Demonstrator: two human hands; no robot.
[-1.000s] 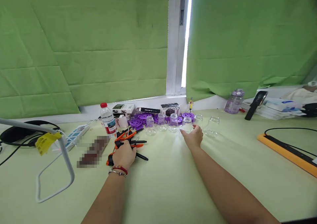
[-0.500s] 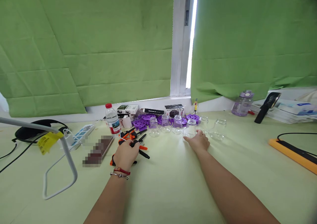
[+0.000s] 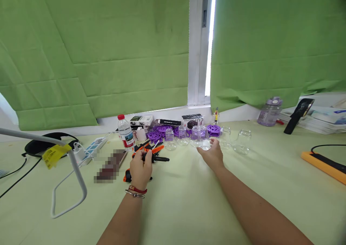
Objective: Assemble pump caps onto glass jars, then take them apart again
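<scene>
My left hand (image 3: pixel 141 168) is closed around a black rod-shaped tool (image 3: pixel 161 159), whose dark end sticks out to the right; its exact kind is unclear. Under and behind that hand lies a pile of orange and black clamps (image 3: pixel 158 149), with a thin pale metal shaft rising at its edge. My right hand (image 3: pixel 213 154) has thumb and fingers around the lower part of a small clear glass jar (image 3: pixel 204 141). This jar stands upright close beside another glass jar (image 3: pixel 194 138). Two more jars are to the left, and a larger one (image 3: pixel 242 144) is to the right.
Purple plastic wheels (image 3: pixel 213 130) and small boxes (image 3: pixel 193 120) line the wall behind the jars. A red-capped water bottle (image 3: pixel 125 133), a blurred phone-like slab (image 3: pixel 110 167) and a power strip (image 3: pixel 94 145) are at left. A lilac bottle (image 3: pixel 269 111) and an orange-edged object (image 3: pixel 323 165) are at right.
My right hand has moved the glass jar left, close to its neighbour. My left hand has turned the black tool so that its end points more level to the right.
</scene>
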